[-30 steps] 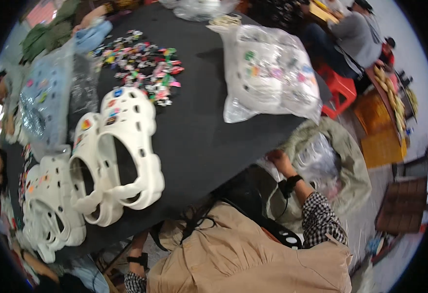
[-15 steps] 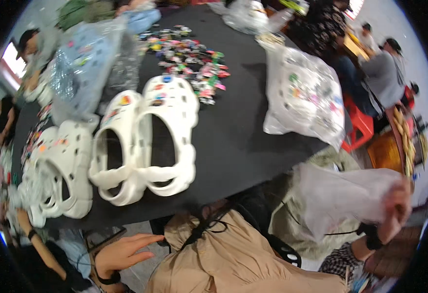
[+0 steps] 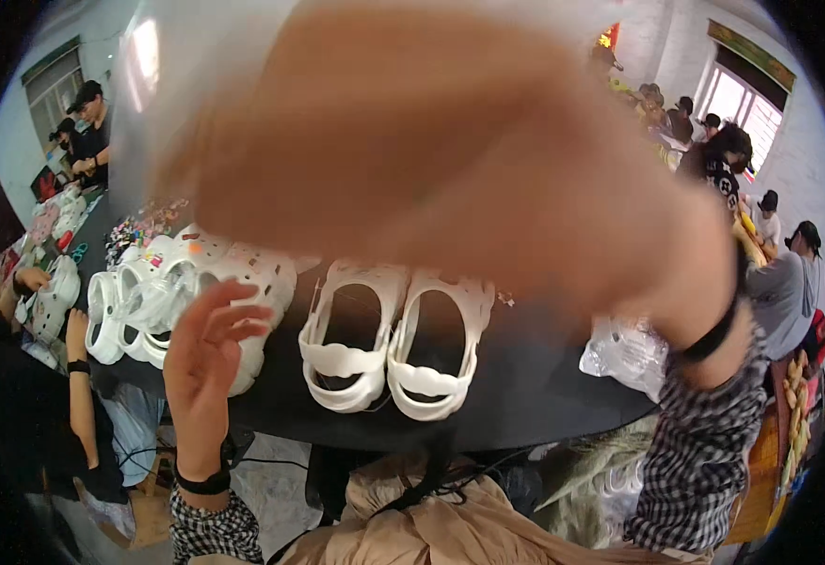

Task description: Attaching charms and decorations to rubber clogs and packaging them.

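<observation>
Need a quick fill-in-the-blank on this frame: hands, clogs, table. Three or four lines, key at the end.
1. The pair of clogs nearest the person is ____ in colour.
2. The clogs stand on a ____ table.
3. The left hand is raised with its fingers ____, holding nothing.
4. The right hand, blurred close to the camera, wears a black band on its ____.

Missing words: white; black; spread; wrist
</observation>
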The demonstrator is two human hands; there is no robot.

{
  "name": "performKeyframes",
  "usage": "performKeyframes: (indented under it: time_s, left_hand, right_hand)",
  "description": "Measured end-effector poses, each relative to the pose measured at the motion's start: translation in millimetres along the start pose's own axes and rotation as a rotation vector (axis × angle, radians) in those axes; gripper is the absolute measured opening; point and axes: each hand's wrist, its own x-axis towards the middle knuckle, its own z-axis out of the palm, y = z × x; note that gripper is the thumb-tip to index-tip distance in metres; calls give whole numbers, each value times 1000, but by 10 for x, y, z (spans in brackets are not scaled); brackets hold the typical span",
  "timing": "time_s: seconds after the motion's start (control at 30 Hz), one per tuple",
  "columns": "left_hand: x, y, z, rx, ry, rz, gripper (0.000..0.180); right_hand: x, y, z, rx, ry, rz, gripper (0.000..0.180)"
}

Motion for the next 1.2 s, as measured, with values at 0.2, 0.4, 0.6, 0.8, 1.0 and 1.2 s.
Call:
performKeyframes:
  time_s: [0.2,0.4,0.6,0.8,1.0,1.2]
  left_hand:
    - [-85,-408,-256,276,374,234,108]
    - [-354,-166,-134,762,-48,302,106]
    - [-259,150,-20,1001,-477,326,63]
    - [-445,-146,-209,961,-353,254,57]
    - [-432,-73,-215,909,-165,233,49]
    - [-393,-31,-62,146,71,-32,14]
  right_hand:
    - [-634,-1286,193,861,-138,-460,17]
    - [-933,-1128,14,870,-342,-464,34]
    - [-1079,-1088,-61,645,-247,-369,20]
    - [-1477,-887,-218,510,-223,-36,35]
    - [-1647,-567,-395,628,-421,339,41]
    - [-1618,-161,-544,1388,59,176,32]
